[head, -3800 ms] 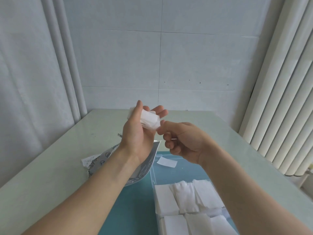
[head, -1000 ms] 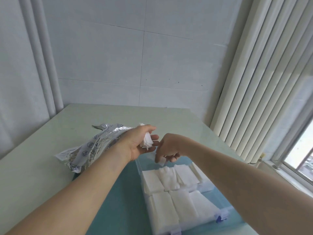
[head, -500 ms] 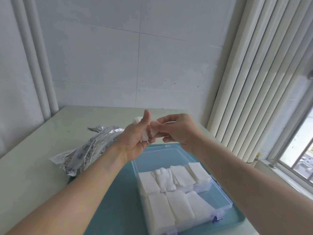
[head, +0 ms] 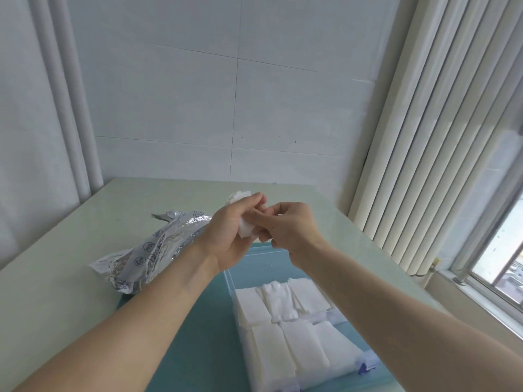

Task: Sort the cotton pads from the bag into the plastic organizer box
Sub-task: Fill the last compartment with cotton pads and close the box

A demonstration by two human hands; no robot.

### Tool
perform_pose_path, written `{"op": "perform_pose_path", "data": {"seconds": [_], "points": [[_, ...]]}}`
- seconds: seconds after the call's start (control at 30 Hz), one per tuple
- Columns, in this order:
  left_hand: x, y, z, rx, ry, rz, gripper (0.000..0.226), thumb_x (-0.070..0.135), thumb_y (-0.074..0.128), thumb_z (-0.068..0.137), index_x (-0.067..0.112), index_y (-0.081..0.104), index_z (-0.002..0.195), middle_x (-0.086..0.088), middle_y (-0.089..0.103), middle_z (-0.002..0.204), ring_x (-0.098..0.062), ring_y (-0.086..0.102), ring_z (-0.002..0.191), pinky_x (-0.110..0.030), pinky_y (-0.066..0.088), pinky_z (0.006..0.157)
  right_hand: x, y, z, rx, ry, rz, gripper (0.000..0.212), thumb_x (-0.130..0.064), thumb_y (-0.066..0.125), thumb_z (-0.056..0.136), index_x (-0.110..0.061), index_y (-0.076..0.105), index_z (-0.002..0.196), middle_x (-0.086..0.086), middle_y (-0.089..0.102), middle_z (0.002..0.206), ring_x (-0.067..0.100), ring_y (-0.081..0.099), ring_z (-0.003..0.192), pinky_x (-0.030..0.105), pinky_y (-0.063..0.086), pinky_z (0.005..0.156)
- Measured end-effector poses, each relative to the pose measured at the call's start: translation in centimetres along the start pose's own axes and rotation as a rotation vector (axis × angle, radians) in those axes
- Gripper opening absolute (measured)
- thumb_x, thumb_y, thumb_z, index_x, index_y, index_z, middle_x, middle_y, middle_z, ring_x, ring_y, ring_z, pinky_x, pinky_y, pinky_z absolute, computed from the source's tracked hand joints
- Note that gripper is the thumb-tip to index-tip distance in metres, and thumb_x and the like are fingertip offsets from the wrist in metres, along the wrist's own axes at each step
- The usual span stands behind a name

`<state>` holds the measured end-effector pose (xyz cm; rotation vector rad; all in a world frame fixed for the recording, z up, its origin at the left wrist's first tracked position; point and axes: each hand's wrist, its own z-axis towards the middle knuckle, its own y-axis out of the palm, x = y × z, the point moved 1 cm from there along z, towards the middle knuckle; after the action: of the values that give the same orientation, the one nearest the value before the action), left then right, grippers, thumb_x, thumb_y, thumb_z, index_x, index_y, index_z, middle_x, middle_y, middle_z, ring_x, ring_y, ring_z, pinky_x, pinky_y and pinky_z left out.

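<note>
Right now my left hand grips a small stack of cotton pads, thumb along the top and fingers curled behind, with a white corner of the stack poking out above my thumb. My right hand meets it from the right, its fingers bent and its fingertips pinching at the near edge of the stack. Both hands hang in the air above the far end of the plastic organizer box, not touching it.

Below my wrists the clear box sits open, and its nearer compartments are packed with white pads in two rows of three; the far part of the box shows only its bluish floor. Small blue latches sit on its right side. Under the box lies a teal mat. To the left, partly hidden behind my left forearm, the silver foil bag lies crumpled on its side, its near end lapping over the mat's far left corner.

Everything rests on a pale green table pushed into a corner. Behind it is a wall of large grey-white tiles, with pale pipes running up the left. Cream vertical blinds hang on the right, and a window shows beyond them.
</note>
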<state>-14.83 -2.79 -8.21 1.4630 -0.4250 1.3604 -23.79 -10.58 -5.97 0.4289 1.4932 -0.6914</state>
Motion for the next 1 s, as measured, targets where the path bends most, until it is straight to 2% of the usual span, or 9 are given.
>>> {"op": "perform_pose_path", "data": {"seconds": [0.27,0.37,0.43,0.53,0.63,0.73,0.8,0.9,1.0], "points": [[-0.1,0.8,-0.1,0.008,0.098,0.026,0.03,0.023,0.056,0.094,0.01,0.044,0.069,-0.007,0.037,0.065,-0.018,0.041,0.054,-0.024,0.042,0.052,0.7,0.2,0.1,0.124,-0.011,0.101,0.038,-0.029,0.083,0.081,-0.014,0.05,0.069,0.003,0.061,0.058,0.007,0.055,0.041,0.015,0.039,0.042],[-0.2,0.7,-0.3,0.131,0.037,0.049,0.032,0.027,0.055,0.097,0.012,0.045,0.07,-0.006,0.041,0.066,-0.018,0.045,0.054,-0.026,0.041,0.052,0.8,0.6,0.1,0.038,-0.006,-0.186,0.042,-0.041,0.075,0.084,-0.015,0.049,0.066,-0.001,0.049,0.051,0.009,0.041,0.039,0.019,0.033,0.044],[-0.3,0.6,-0.5,0.187,-0.011,0.006,0.033,0.029,0.052,0.099,0.016,0.045,0.07,-0.003,0.048,0.069,-0.016,0.048,0.059,-0.027,0.041,0.061,0.3,-0.1,0.3,-0.001,-0.048,-0.382,0.045,-0.047,0.077,0.081,-0.018,0.047,0.064,-0.006,0.042,0.052,0.01,0.036,0.043,0.022,0.03,0.046],[0.4,0.8,-1.5,0.149,-0.081,0.007,0.033,0.028,0.053,0.097,0.016,0.047,0.067,-0.005,0.055,0.067,-0.019,0.054,0.06,-0.031,0.043,0.061,-1.4,-2.2,0.0,-0.085,-0.163,-0.463,0.035,-0.036,0.088,0.073,-0.02,0.06,0.088,-0.008,0.055,0.077,0.007,0.051,0.061,0.019,0.036,0.053],[1.2,1.3,-3.1,-0.067,-0.184,0.126,0.022,0.023,0.058,0.087,0.016,0.051,0.068,-0.003,0.04,0.063,-0.018,0.041,0.051,-0.025,0.033,0.045,-2.8,-4.0,-1.4,-0.365,-0.32,-0.419,0.053,-0.017,0.082,0.081,-0.025,0.057,0.128,-0.003,0.06,0.121,0.014,0.063,0.103,0.017,0.051,0.076],[0.8,2.1,-3.8,-0.251,-0.255,0.217,0.023,0.005,0.058,0.08,0.015,0.037,0.079,-0.002,0.026,0.067,-0.016,0.024,0.053,-0.024,0.023,0.045,-3.6,-5.2,-2.7,-0.55,-0.261,-0.374,0.055,-0.009,0.071,0.085,-0.024,0.056,0.136,-0.003,0.061,0.133,0.013,0.061,0.118,0.027,0.052,0.097],[0.4,2.8,-4.4,-0.346,-0.304,0.242,0.035,-0.008,0.051,0.068,0.014,0.028,0.084,-0.003,0.025,0.069,-0.017,0.022,0.057,-0.026,0.021,0.047,-4.2,-6.3,-3.4,-0.569,-0.286,-0.503,0.042,-0.007,0.072,0.085,-0.016,0.066,0.125,-0.003,0.07,0.118,0.011,0.067,0.105,0.022,0.054,0.091],[0.0,4.4,-5.3,-0.472,-0.386,0.177,0.041,-0.012,0.046,0.06,0.011,0.042,0.093,-0.006,0.027,0.076,-0.018,0.028,0.062,-0.029,0.022,0.053,-3.9,-8.0,-4.6,-0.576,-0.321,-0.514,0.016,-0.008,0.068,0.094,-0.007,0.069,0.11,0.0,0.072,0.092,0.008,0.061,0.067,0.018,0.051,0.068],[0.4,6.0,-6.2,-0.423,-0.383,0.284,0.048,-0.009,0.049,0.068,-0.001,0.053,0.115,-0.017,0.055,0.094,-0.031,0.058,0.08,-0.033,0.05,0.069,-3.5,-9.2,-5.2,-0.516,-0.385,-0.611,0.014,-0.015,0.063,0.099,-0.009,0.065,0.111,0.0,0.07,0.093,0.008,0.056,0.064,0.018,0.047,0.066]]}}
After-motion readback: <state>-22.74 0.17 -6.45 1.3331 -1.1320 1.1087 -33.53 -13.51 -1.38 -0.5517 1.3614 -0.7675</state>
